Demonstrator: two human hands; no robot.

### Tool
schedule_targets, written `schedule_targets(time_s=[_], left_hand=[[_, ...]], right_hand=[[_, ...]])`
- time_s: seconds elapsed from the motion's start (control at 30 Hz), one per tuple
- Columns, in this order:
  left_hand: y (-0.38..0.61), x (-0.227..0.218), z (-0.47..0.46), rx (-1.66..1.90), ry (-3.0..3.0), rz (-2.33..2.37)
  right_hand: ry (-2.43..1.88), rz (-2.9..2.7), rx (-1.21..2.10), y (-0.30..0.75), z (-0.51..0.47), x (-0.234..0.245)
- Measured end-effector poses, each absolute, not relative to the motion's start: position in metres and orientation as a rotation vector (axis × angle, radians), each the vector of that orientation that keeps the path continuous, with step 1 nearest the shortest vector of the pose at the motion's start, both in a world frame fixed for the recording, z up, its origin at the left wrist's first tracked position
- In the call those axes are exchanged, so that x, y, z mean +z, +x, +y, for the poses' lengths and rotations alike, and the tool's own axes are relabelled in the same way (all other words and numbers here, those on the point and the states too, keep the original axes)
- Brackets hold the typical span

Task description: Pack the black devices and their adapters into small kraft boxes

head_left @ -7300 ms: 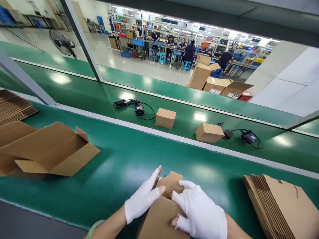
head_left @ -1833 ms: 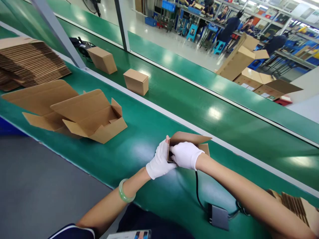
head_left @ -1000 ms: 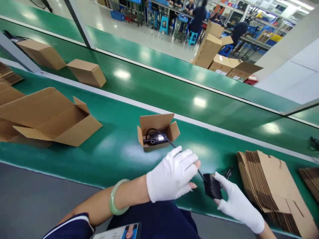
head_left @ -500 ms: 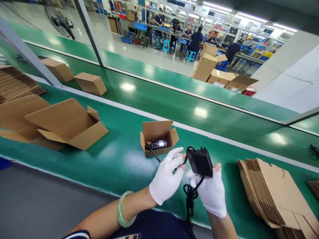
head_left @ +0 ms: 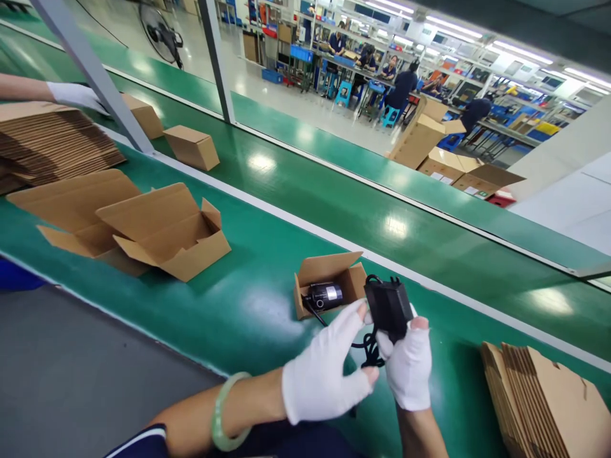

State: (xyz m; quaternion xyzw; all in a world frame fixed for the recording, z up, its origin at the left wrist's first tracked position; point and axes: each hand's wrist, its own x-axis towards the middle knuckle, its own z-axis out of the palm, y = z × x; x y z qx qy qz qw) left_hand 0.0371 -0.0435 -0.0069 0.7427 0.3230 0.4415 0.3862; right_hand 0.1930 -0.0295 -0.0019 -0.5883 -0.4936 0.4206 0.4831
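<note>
Label [head_left: 333, 293] first: a white patch on the black device [head_left: 322, 297], its print too small to read. More pale labels [head_left: 471, 190] on the big cartons [head_left: 442, 164] across the way, and those can't be read from here either.

Down to the surface: a glossy green bench [head_left: 258, 280], a pale rail [head_left: 286, 219] running slantwise along it, then a green belt [head_left: 310, 181] shining under the lights. Beyond, a bright workroom, people in dark clothes seated at crowded benches, turquoise stools [head_left: 344, 93], and a fan [head_left: 160, 35] at upper left. Far left, a co-worker's gloved hand [head_left: 76, 95] reaches in above a stack of flattened boxes [head_left: 57, 143].

Containers now! Centre bench, the small cardboard box [head_left: 354, 283] stands open, lid raised at the back, the black device lying inside and a black cord [head_left: 315, 312] running out over the front. Two larger boxes gape at left, side by side; closed boxes [head_left: 191, 147] sit on the belt; more flattened cardboard [head_left: 548, 401] leans at lower right.

And the hands! Right hand [head_left: 408, 362], white glove, grips the black power adapter [head_left: 389, 306], just beside the box, prongs up. Left hand [head_left: 329, 369], thumb and fingers wide apart, close to the adapter and the bundled cord [head_left: 371, 350]; whether it touches either, I can't tell.
</note>
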Motion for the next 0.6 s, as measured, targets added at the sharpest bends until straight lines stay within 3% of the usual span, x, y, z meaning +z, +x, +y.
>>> schedule_targets(time_s=[0.13, 0.3, 0.6], left_hand=[[-0.025, 0.015, -0.01, 0.683, 2.723, 0.744], [-0.036, 0.012, 0.043, 0.106, 2.987, 0.743], [0.003, 0.01, 0.029, -0.154, 3.035, 0.847]], right_hand=[[-1.548, -1.393, 1.013, 0.194, -0.012, 0.015], [-2.058, -1.645, 0.703, 0.171, 0.008, 0.024], [-2.583, -2.222, 0.135, 0.146, 0.022, 0.029]])
